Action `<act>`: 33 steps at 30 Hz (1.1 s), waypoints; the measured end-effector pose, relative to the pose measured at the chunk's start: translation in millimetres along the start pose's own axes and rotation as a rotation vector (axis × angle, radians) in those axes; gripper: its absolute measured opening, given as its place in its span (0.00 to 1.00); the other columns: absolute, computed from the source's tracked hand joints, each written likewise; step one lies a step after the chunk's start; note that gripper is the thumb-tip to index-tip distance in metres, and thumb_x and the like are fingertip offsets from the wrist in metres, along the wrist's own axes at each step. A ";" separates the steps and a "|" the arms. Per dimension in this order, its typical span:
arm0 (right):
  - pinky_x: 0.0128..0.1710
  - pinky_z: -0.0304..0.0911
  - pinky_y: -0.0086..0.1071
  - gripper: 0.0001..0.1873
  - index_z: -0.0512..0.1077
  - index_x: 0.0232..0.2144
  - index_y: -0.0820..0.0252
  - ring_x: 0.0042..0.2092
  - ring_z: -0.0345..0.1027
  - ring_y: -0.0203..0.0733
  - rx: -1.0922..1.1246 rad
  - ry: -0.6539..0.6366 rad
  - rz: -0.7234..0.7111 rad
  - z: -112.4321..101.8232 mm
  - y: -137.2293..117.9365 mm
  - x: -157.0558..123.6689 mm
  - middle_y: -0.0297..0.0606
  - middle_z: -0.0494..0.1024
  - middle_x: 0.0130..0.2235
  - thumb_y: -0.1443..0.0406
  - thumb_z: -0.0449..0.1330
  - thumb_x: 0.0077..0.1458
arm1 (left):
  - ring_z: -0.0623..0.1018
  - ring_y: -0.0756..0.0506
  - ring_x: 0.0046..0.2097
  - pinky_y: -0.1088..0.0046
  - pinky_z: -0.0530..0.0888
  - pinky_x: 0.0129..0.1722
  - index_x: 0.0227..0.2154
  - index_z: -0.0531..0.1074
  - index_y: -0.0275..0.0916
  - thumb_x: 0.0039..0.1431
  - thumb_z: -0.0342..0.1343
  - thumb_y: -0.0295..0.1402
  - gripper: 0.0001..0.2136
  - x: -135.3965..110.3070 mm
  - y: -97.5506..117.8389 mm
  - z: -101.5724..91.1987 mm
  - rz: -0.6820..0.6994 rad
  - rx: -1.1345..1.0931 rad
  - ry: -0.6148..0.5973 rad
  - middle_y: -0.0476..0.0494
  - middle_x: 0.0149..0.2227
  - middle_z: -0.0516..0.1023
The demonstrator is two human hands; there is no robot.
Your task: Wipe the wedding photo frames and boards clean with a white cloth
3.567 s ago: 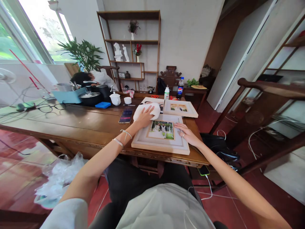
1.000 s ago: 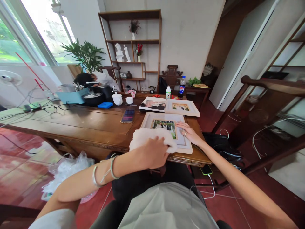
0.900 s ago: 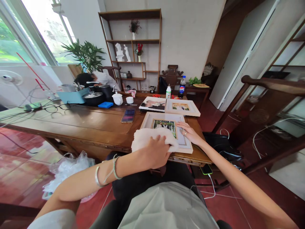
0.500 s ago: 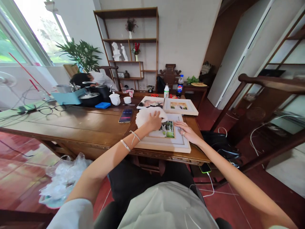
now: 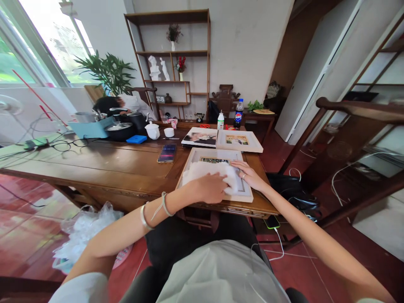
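Observation:
A white-framed photo [image 5: 217, 154] lies flat near the front right edge of the wooden table [image 5: 104, 164]. My left hand [image 5: 206, 188] is closed on a white cloth [image 5: 212, 170] and presses it onto the frame's glass, covering most of the picture. My right hand [image 5: 251, 175] lies open and flat on the frame's right border, fingers stretched out, a ring on one finger. Two more framed pictures [image 5: 221, 139] lie side by side just beyond.
A phone [image 5: 167, 153] lies left of the frame. Farther left are a teapot [image 5: 152, 130], a blue box [image 5: 136, 139], pots and cables. A person sits at the far side. Bottles [image 5: 238, 113] stand behind. A plastic bag [image 5: 82, 235] lies on the floor; a wooden chair stands right.
My left hand has swept the cloth over the frame, from its near edge up to the far left corner and back down over the picture. My right hand stayed on the right border.

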State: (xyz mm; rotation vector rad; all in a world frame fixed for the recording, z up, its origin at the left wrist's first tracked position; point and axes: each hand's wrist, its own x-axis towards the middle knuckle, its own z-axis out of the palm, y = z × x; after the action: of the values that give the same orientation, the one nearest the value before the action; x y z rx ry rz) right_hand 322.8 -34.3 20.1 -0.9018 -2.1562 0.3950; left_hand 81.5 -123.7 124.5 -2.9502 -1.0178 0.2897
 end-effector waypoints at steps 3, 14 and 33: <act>0.62 0.49 0.56 0.20 0.70 0.53 0.48 0.62 0.56 0.51 -0.007 -0.010 0.003 -1.3 -2.1 0.0 0.38 0.70 0.57 0.60 0.53 0.58 | 0.71 0.40 0.56 0.62 0.67 0.54 0.39 0.75 0.37 0.61 0.45 0.27 0.12 -16.4 7.1 0.8 0.083 -0.005 0.074 0.39 0.52 0.75; 0.61 0.50 0.56 0.20 0.70 0.53 0.50 0.62 0.56 0.52 -0.016 -0.004 -0.015 1.3 1.7 -0.1 0.41 0.70 0.57 0.58 0.51 0.59 | 0.70 0.35 0.55 0.59 0.70 0.51 0.48 0.72 0.37 0.52 0.56 0.28 0.18 52.9 -47.9 -1.0 -0.188 0.019 0.019 0.36 0.54 0.72; 0.62 0.49 0.55 0.23 0.74 0.49 0.53 0.60 0.58 0.52 0.029 -0.012 0.001 0.7 4.0 4.1 0.39 0.72 0.55 0.68 0.53 0.52 | 0.62 0.33 0.61 0.49 0.60 0.58 0.47 0.73 0.34 0.56 0.48 0.17 0.18 105.3 -61.2 -3.5 -0.243 0.164 0.158 0.35 0.61 0.64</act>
State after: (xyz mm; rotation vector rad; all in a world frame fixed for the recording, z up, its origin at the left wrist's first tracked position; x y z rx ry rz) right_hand 322.3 -28.6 19.7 -0.8861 -2.1554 0.4323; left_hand 126.0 -10.8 114.0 -2.6227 -1.2471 0.1260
